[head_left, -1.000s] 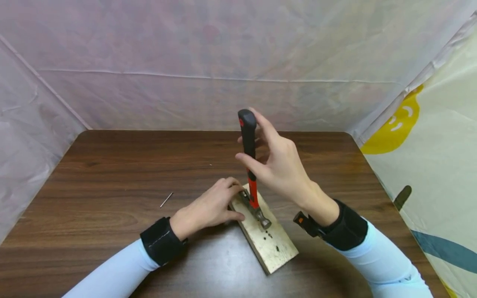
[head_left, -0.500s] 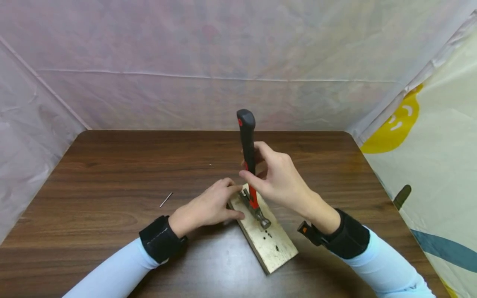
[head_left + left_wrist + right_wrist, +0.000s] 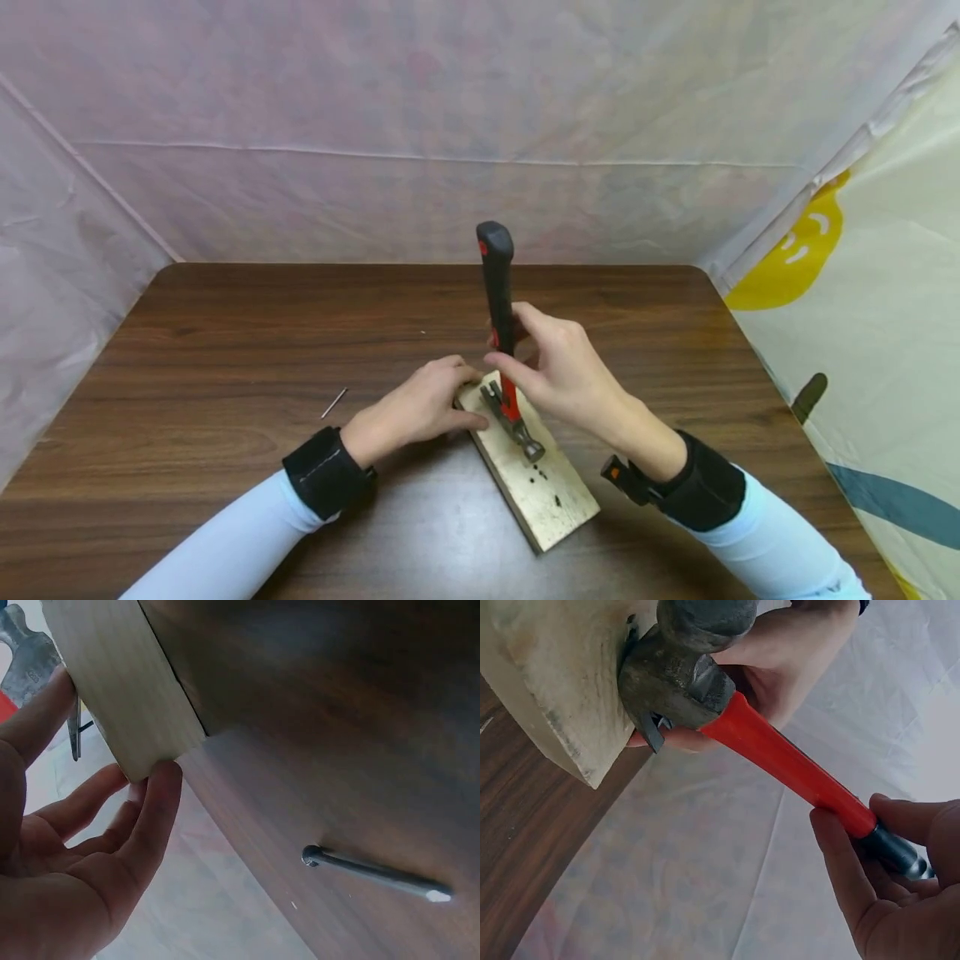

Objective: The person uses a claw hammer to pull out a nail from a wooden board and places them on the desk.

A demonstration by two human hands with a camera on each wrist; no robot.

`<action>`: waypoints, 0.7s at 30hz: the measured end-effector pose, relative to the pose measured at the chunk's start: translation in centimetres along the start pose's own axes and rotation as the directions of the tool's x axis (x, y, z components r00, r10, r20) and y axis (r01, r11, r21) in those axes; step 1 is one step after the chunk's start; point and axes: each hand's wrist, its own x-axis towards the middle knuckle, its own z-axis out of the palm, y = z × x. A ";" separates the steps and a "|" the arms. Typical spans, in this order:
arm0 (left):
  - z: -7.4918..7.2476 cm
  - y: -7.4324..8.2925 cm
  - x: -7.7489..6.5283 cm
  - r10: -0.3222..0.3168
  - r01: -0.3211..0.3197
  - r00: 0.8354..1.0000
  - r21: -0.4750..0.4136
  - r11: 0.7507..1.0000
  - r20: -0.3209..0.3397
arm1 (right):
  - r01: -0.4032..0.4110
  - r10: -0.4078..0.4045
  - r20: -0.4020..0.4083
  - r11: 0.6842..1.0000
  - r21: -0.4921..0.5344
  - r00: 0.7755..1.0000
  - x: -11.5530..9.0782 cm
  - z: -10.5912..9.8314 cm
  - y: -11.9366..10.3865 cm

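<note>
A claw hammer (image 3: pixel 495 287) with a black and red handle stands nearly upright, its metal head (image 3: pixel 676 679) down on a pale wooden board (image 3: pixel 551 500). My right hand (image 3: pixel 566 367) holds the lower part of the handle between thumb and fingers, where black meets red. With my left hand (image 3: pixel 416 404) I hold the board's far left end; the thumb lies along its edge and the fingertips touch its end face, as the left wrist view shows. Something small and dark shows at the claw (image 3: pixel 654 733); I cannot tell whether it is a nail.
A loose nail (image 3: pixel 334 403) lies on the brown wooden table (image 3: pixel 247 333), left of my left hand. Several dark holes mark the board near the hammer head. Pale cloth sheets (image 3: pixel 375 200) hang behind the table and at both sides.
My right hand has slid down the hammer handle from near its black end to the lower part. My left hand has shifted slightly left along the board's end. The hammer stays almost still.
</note>
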 end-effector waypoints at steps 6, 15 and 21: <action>0.0 0.1 0.4 -0.017 0.018 1.000 -0.013 1.000 0.020 | -0.025 0.024 0.004 1.000 0.009 1.000 -0.4 -0.1 0.1; 0.2 0.0 0.3 0.003 -0.002 1.000 -0.009 1.000 0.009 | -0.012 0.012 -0.010 1.000 0.020 1.000 -1.3 -0.2 -0.3; -0.1 0.1 0.2 0.000 0.001 1.000 0.008 1.000 -0.007 | 0.057 -0.056 -0.075 0.998 0.009 0.996 -2.8 -0.4 -0.5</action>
